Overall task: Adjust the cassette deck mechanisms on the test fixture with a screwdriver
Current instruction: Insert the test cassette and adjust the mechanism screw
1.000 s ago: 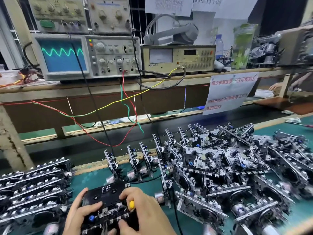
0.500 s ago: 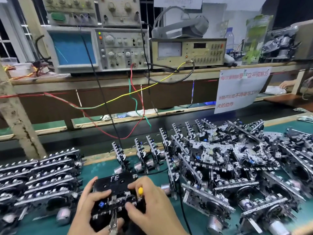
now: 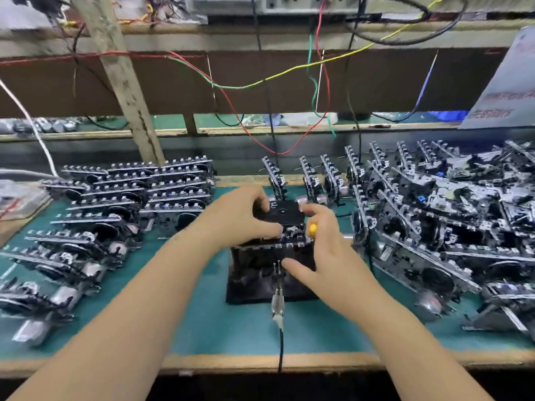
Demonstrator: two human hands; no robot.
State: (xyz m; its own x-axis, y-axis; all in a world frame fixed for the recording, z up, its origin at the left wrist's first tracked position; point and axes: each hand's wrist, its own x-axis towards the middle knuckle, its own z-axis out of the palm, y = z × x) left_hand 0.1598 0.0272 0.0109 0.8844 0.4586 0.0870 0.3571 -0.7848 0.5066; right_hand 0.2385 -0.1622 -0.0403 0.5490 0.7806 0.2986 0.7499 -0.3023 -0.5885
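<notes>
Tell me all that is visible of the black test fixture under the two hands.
The black test fixture stands on the green mat, mid-bench. It looks like dark plastic and metal. A cassette mechanism sits on top. The left hand grips the top; the right hand, holding a yellow screwdriver, touches the front. A clip with cable hangs in front.

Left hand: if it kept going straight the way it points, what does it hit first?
The left hand points up and right over the black cassette it grips. Next in line, probably the upright mechanism right behind; depth unclear.
</notes>
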